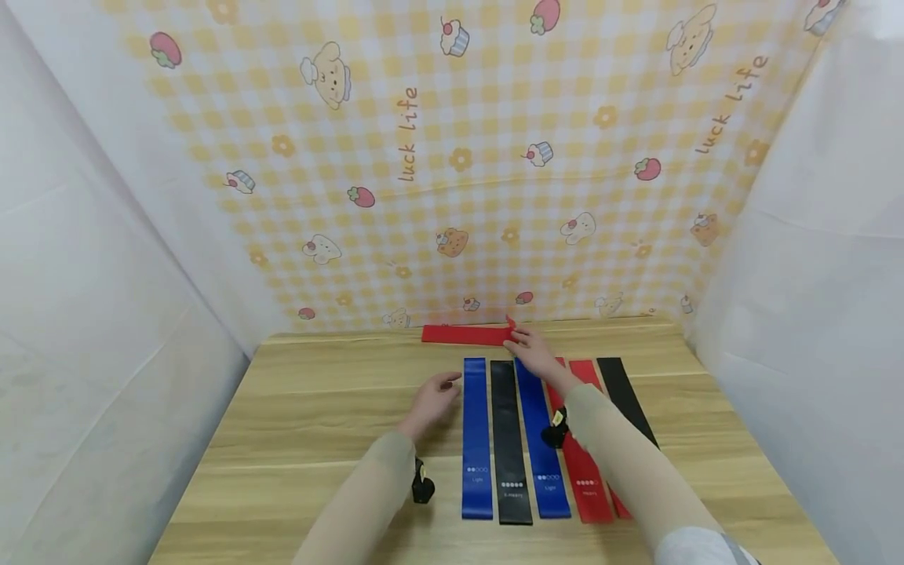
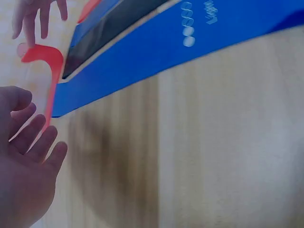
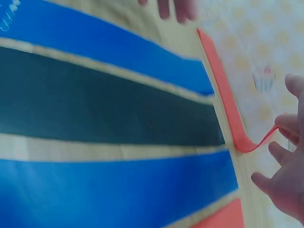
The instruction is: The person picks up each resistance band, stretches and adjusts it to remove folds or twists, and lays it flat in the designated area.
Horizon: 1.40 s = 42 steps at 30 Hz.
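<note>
A red resistance band [image 1: 466, 335] lies crosswise at the table's back edge, its right end curling up off the wood. My right hand [image 1: 533, 351] pinches that raised end with its fingertips; the right wrist view shows the strip [image 3: 228, 102] rising to the fingers. My left hand [image 1: 432, 402] hovers just left of the leftmost blue band [image 1: 476, 439], fingers loosely bent and holding nothing. Lengthwise beside it lie a black band [image 1: 508, 439], a second blue band [image 1: 544, 455], two red bands [image 1: 589, 486] and another black band [image 1: 625, 392]. My right forearm partly covers these.
The wooden table [image 1: 304, 439] ends at a yellow checked cloth [image 1: 494, 196] hanging behind. White sheets [image 1: 92, 275] close in both sides. A small black camera [image 1: 422, 482] is worn at each wrist.
</note>
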{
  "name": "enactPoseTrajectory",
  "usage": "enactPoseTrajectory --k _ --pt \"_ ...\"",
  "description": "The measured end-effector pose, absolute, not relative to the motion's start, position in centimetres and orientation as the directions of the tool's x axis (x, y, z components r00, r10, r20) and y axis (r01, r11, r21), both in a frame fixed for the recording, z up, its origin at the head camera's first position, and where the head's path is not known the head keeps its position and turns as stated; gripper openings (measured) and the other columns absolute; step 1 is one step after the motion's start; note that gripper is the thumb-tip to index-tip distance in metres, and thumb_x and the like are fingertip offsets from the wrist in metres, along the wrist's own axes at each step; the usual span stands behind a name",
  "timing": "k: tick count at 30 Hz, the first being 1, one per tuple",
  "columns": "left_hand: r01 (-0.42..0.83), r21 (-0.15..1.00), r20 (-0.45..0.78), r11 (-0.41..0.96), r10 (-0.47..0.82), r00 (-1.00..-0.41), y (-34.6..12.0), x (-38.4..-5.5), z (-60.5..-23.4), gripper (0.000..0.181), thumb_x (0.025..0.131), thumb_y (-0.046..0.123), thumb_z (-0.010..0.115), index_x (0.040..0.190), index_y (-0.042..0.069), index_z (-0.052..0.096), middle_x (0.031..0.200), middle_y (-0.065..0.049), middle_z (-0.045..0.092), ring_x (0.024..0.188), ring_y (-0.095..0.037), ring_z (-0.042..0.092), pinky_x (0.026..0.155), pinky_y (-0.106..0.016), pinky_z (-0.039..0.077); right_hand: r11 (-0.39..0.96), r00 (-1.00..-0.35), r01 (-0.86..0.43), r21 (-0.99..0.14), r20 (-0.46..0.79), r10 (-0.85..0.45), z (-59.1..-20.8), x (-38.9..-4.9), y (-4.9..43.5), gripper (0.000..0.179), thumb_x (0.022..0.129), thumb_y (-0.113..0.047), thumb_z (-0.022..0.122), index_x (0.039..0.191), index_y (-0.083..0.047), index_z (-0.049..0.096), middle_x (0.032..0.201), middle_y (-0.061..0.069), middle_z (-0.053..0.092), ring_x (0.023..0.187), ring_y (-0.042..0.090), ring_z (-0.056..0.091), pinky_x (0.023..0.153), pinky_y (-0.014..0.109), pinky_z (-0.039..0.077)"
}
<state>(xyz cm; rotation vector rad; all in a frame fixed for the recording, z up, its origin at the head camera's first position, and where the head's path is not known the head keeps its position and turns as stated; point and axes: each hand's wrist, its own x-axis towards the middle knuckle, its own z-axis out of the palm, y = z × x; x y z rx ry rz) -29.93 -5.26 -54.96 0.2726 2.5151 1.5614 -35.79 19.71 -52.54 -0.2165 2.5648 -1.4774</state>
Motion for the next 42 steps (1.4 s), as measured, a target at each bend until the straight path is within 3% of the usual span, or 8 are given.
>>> enactPoseTrajectory --k 5,13,18,22,29,35,39,42 --pt "-0.006 0.94 -0.081 0.341 0.205 -0.975 -5.5 -30.2 -54.3 0.038 0.1 0.011 0.05 0.135 -0.005 0.051 0.135 -0.023 0.052 0.121 -0.037 0.052 0.098 -0.047 0.044 0.482 -0.953 -0.12 -0.868 -0.037 -0.302 -52.3 -34.5 17.5 0.056 0.102 -0.029 0.05 0.145 0.005 0.037 0.155 0.021 0.023 0.141 0.039 0.023 0.108 0.054 0.028" --pt "-0.187 0.98 -0.194 0.061 0.137 -0.971 -5.7 -30.8 -54.2 0.049 0.104 0.023 0.045 0.14 -0.011 0.041 0.132 -0.028 0.052 0.119 -0.038 0.054 0.1 -0.049 0.041 0.465 -0.908 -0.211 -0.86 -0.003 -0.418 -52.5 -31.6 12.9 0.049 0.101 -0.026 0.052 0.141 0.002 0.046 0.15 0.015 0.035 0.137 0.036 0.032 0.105 0.053 0.034" --pt "-0.273 0.959 -0.266 -0.077 0.087 -0.96 -5.7 -30.8 -54.4 0.053 0.104 0.03 0.046 0.136 -0.012 0.045 0.129 -0.026 0.056 0.114 -0.031 0.059 0.099 -0.044 0.044 0.467 -0.883 -0.238 -0.852 -0.011 -0.47 -52.9 -30.2 10.8 0.044 0.101 -0.027 0.053 0.138 -0.002 0.052 0.148 0.012 0.038 0.138 0.033 0.031 0.106 0.051 0.033" --pt "-0.281 0.957 -0.281 -0.07 0.012 -0.96 -6.1 -30.5 -54.4 0.054 0.1 0.032 0.053 0.131 -0.012 0.051 0.121 -0.023 0.061 0.101 -0.022 0.064 0.088 -0.034 0.051 0.454 -0.873 -0.246 -0.856 -0.008 -0.488 -53.3 -29.5 10.0 0.042 0.101 -0.025 0.053 0.136 -0.003 0.054 0.145 0.01 0.041 0.137 0.031 0.033 0.105 0.049 0.036" --pt "-0.286 0.954 -0.294 -0.095 -0.088 -0.952 -6.5 -30.3 -54.0 0.04 0.097 0.014 0.059 0.125 -0.014 0.055 0.1 -0.017 0.068 0.079 -0.014 0.066 0.076 -0.03 0.055 0.395 -0.855 -0.238 -0.887 -0.002 -0.519 -54.1 -28.8 9.4 0.041 0.1 -0.027 0.054 0.135 -0.004 0.057 0.144 0.009 0.045 0.136 0.029 0.035 0.103 0.042 0.04" --pt "-0.25 0.941 -0.275 -0.23 -0.084 -0.958 -6.8 -30.4 -52.8 0.033 0.098 0.008 0.056 0.122 -0.014 0.056 0.098 -0.02 0.067 0.077 -0.014 0.066 0.08 -0.032 0.054 0.199 -0.928 -0.075 -0.977 -0.004 -0.372 -53.9 -28.4 9.3 0.032 0.101 -0.02 0.053 0.126 -0.003 0.063 0.135 0.013 0.055 0.126 0.029 0.048 0.098 0.047 0.044" --pt "-0.207 0.945 -0.232 -0.252 -0.075 -0.97 -7.3 -30.5 -51.4 0.031 0.097 0.008 0.057 0.119 -0.015 0.057 0.095 -0.019 0.067 0.079 -0.017 0.068 0.083 -0.036 0.054 -0.019 -0.96 0.167 -0.986 -0.158 -0.233 -53.7 -28.8 8.7 0.036 0.102 -0.023 0.049 0.122 0.004 0.062 0.122 0.023 0.061 0.11 0.033 0.06 0.095 0.051 0.045" --pt "-0.183 0.948 -0.206 -0.26 -0.065 -0.976 -7.7 -30.5 -50.2 0.031 0.096 0.007 0.058 0.119 -0.015 0.056 0.091 -0.015 0.067 0.077 -0.017 0.067 0.081 -0.034 0.055 -0.158 -0.913 0.345 -0.925 -0.292 -0.286 -53.3 -29.2 8.1 0.045 0.105 -0.028 0.041 0.131 0.006 0.054 0.127 0.024 0.058 0.116 0.035 0.057 0.099 0.05 0.042"
